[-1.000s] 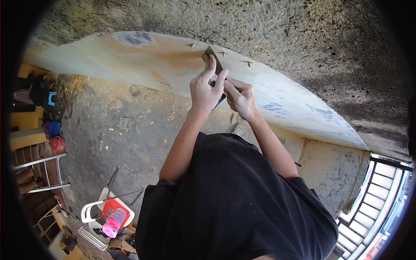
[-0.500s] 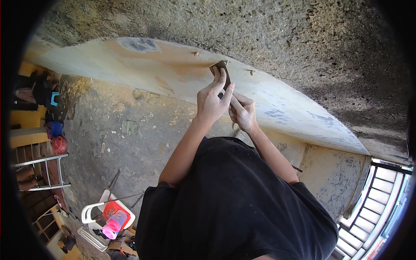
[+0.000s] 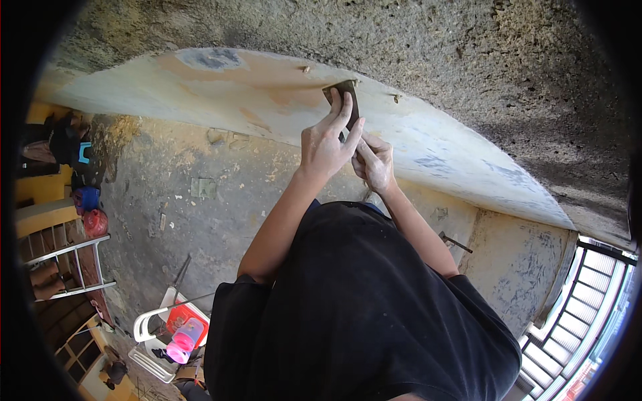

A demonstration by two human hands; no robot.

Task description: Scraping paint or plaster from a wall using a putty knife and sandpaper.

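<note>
A putty knife with a dark flat blade [image 3: 348, 88] lies against the patchy white and tan wall [image 3: 428, 144], close under its upper edge. My right hand [image 3: 376, 164] is closed around the handle end, whose grip is mostly hidden by the fingers. With two long fingers laid along the blade and the thumb toward the handle, my left hand [image 3: 325, 146] also holds the knife. Pale dust coats the fingers of both hands. Small plugs or pegs stick out of the wall on either side of the blade, one peg [image 3: 396, 98] to its right.
Rough grey concrete [image 3: 468, 40] runs above the wall. At lower left stands a white plastic chair [image 3: 144, 329] bearing a red tray and pink containers. A metal ladder [image 3: 70, 250] is at the far left, near a red bag [image 3: 94, 223]. A barred window [image 3: 572, 317] is at right.
The view has shifted slightly. Both hands and the putty knife have moved a little up along the wall, with the same hold on the knife.
</note>
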